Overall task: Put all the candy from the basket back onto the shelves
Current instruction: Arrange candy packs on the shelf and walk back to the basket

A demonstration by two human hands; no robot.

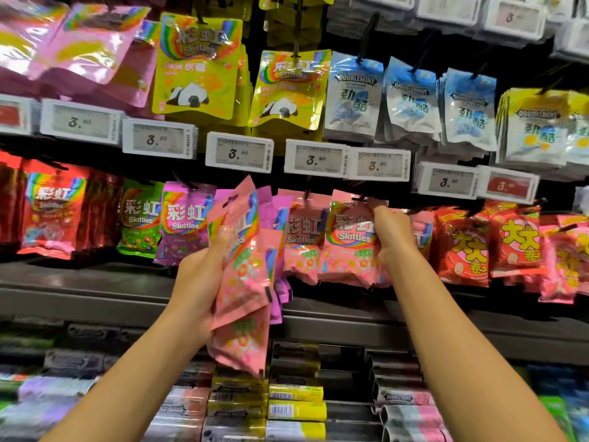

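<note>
At the left end of the lower hanging row, red Skittles bags (pixel 51 212) hung beside a green Skittles bag (pixel 140 218) and a purple Skittles bag (pixel 185 221). Above them ran a strip of price tags (pixel 239 153), each reading 3.90, and over that hung yellow Skittles bags (pixel 196 68) with a panda printed on them.

Just right of the purple bag, the left hand (pixel 199 282) held a stack of pink Skittles bags (pixel 245 275) in front of the shelf edge (pixel 95 295), tilted so their tops leaned toward the row. Its grip was curled round the stack, thumb pressed on the front bag and fingers hidden behind. How many bags were in the stack could not be told.

Farther right, more pink bags already hung on a peg (pixel 302 237). Beside them the right hand (pixel 393 232) pinched the upper right corner of another hanging pink Skittles bag (pixel 350 240), its grip closed on the bag's top near the peg; whether the hole sat on the peg could not be told.

Right of that hand hung red candy bags (pixel 465 247) with yellow characters. In the upper row above, blue and white Doublemint pouches (pixel 411 97) hung toward the right end. Below the shelf edge lay rows of gum packs (pixel 296 409).
</note>
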